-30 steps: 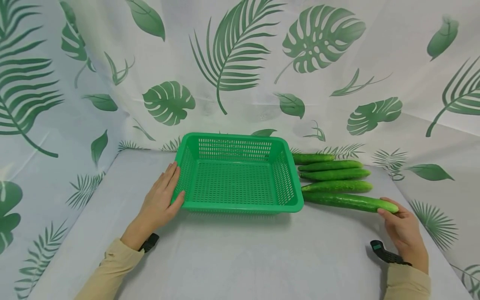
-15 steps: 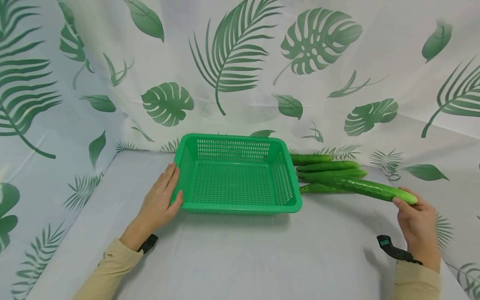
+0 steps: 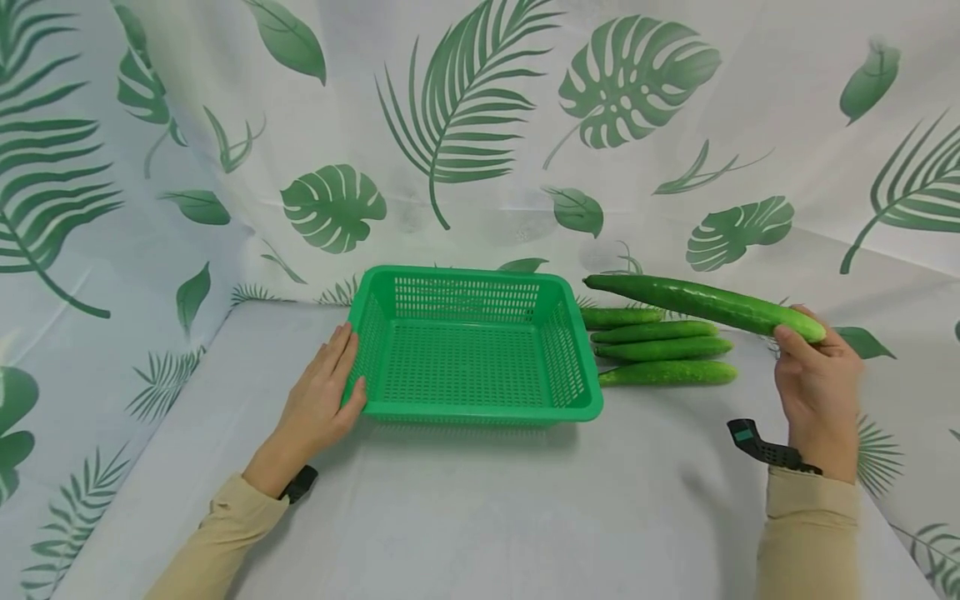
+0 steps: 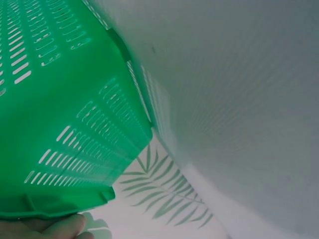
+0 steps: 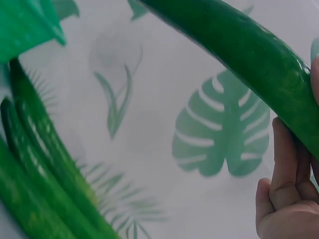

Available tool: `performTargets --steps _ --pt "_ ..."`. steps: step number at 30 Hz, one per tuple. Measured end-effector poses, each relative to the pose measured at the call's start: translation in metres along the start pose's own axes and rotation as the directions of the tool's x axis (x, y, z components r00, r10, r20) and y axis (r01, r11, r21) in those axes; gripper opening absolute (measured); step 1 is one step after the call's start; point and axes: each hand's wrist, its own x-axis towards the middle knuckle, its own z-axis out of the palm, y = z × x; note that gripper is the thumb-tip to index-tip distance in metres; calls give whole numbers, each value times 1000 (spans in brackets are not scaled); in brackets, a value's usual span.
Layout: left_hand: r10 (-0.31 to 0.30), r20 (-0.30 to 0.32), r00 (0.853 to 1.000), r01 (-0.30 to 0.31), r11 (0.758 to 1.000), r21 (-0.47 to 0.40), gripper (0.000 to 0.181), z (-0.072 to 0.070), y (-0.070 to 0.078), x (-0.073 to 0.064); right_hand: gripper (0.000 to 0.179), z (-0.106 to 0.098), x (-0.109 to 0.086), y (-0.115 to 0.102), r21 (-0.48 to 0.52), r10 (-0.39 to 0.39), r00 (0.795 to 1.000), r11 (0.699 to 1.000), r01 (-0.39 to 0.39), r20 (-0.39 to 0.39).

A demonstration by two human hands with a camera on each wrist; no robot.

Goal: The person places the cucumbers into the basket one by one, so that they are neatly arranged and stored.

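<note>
Four cucumbers (image 3: 667, 373) lie right of the basket (image 3: 480, 412) (a fifth cucumber (image 3: 697, 301) is above them).

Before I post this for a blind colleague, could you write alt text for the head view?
A person's right hand holds a cucumber by its pale end above a table. Their left hand rests against the left side of a green basket, and four more cucumbers lie at its right.

Head view, high, forward-down; wrist views, close: left on slotted basket (image 4: 60, 94), right on cucumber (image 5: 249, 50); basket common to all.
</note>
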Motion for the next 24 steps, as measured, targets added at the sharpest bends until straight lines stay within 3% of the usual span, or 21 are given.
performTargets --steps 6,13,18,24 --pt "-20 10 1000 20 1000 -13 63 0 0 2 29 42 8 20 19 -29 998 999 28 56" --pt "-72 14 997 73 995 -62 66 -1 6 2 24 94 11 55 3 43 996 999 -43 83" --pt "-80 11 997 80 994 -69 66 0 7 2 24 131 12 90 -93 79 988 993 -67 131" --pt "-75 8 997 76 995 -67 65 0 7 2 28 162 7 136 -286 152 972 953 -96 181"
